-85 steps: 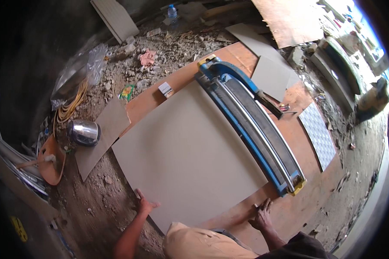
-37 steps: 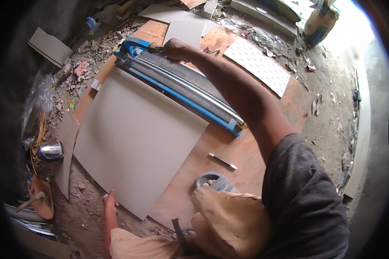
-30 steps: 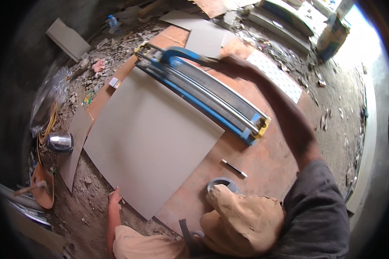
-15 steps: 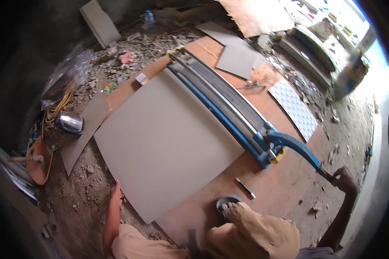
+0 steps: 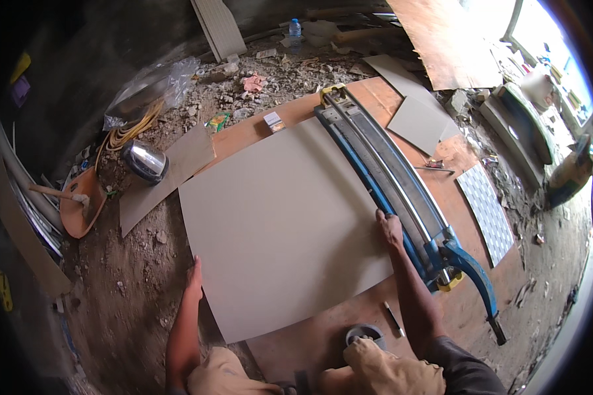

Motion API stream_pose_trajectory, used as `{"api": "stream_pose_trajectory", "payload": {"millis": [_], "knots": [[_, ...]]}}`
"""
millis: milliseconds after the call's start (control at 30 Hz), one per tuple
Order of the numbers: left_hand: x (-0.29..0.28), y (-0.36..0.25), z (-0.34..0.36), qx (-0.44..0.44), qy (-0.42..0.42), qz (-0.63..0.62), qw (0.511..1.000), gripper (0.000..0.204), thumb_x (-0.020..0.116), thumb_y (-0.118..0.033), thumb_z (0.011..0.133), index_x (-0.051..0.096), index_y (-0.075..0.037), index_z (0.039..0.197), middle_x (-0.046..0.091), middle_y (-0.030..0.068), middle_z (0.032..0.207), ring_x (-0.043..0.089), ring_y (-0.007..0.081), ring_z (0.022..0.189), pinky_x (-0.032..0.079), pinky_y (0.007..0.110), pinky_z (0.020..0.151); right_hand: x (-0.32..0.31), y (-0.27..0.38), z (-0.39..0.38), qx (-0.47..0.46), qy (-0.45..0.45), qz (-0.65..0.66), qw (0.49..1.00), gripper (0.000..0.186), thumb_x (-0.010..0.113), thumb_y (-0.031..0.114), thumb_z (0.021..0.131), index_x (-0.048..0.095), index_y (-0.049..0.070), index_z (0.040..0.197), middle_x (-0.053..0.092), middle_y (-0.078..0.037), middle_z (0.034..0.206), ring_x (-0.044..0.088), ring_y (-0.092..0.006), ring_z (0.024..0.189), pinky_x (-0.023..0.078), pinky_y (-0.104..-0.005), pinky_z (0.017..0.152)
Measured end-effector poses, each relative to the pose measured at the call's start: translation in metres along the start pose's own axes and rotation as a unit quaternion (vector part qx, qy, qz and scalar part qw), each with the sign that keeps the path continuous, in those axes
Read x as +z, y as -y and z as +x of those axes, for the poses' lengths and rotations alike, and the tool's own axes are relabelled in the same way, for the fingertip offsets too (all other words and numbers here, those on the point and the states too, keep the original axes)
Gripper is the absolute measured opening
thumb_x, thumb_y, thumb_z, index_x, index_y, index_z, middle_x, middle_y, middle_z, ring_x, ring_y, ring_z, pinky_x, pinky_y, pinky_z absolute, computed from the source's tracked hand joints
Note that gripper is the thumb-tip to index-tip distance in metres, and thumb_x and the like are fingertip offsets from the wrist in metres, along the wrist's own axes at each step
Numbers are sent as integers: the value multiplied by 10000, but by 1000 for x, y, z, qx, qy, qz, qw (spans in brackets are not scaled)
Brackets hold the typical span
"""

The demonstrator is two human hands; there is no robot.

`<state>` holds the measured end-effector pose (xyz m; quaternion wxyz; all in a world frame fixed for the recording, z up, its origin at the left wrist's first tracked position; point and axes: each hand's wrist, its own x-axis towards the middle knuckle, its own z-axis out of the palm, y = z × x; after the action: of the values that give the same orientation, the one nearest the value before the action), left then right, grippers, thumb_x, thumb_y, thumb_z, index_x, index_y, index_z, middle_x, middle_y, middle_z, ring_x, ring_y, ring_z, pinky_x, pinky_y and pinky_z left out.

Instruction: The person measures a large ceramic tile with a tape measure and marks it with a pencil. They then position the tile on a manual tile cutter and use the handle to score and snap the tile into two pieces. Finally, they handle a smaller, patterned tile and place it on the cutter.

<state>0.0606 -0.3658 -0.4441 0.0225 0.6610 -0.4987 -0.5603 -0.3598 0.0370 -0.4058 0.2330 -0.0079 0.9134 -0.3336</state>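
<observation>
Lying flat in the head view, a large beige tile (image 5: 277,230) covers much of an orange-brown board (image 5: 296,350) on the dirt ground (image 5: 135,280), its right edge along the blue side of a tile cutter (image 5: 396,172). The hands are well apart: the left hand (image 5: 196,280) at the tile's left edge, the right hand (image 5: 390,230) at its right edge, beside the cutter. Fingers of both are partly hidden, so I cannot tell whether either grips the tile. The cutter's curved blue handle (image 5: 482,280) juts out unheld toward the lower right. Tan trouser legs (image 5: 402,372), cut off by the lower rim, cover most of what is probably a grey sandal (image 5: 370,331); a slim black-and-white marker (image 5: 394,319) lies nearby on the board. Rubble (image 5: 207,118) is strewn beyond the board's far edge, with a water bottle (image 5: 294,27) among it. Deep shadow blurs the wall (image 5: 92,59) at upper left, and glare at upper right washes out details there.
</observation>
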Motion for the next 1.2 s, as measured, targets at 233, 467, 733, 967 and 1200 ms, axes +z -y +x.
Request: {"api": "stream_pose_trajectory", "payload": {"millis": [233,467,733,967,1200], "knots": [[14,39,22,98,9,-189,977,837,327,-689,951,319,-62,1505,402,107,1501,460,289,1318,407,446,1072,2,-33,-16,25,-90,16,995,581,516,547,884,710,2,933,674,-268,905,661,-411,942,487,-458,857],[26,26,-40,86,-49,-163,982,819,415,-683,928,462,-26,1415,486,127,1426,549,294,1212,468,437,998,-7,-81,-49,20,-133,104,985,593,568,516,875,631,-62,755,579,-218,665,610,-304,667,476,-428,698],[41,4,-34,73,-135,-88,984,836,597,-547,908,316,-1,1475,394,185,1481,479,327,1280,438,471,1024,-11,-83,-42,-20,-178,81,981,595,565,499,871,613,-77,727,566,-270,671,618,-372,670,464,-455,682],[19,16,-12,72,38,-37,996,785,585,-500,931,305,16,1451,424,212,1431,486,348,1260,450,505,1002,-31,-56,-52,-15,-94,-56,994,516,617,469,866,588,-15,1043,628,-283,1044,600,-438,1026,466,-505,882],[20,14,-6,55,75,-110,990,650,531,-519,960,469,7,1336,542,173,1309,539,321,1179,488,488,945,-30,-62,-51,-48,-70,-61,994,512,655,357,865,494,-44,1139,540,-318,1160,529,-458,1129,448,-499,955]]}}
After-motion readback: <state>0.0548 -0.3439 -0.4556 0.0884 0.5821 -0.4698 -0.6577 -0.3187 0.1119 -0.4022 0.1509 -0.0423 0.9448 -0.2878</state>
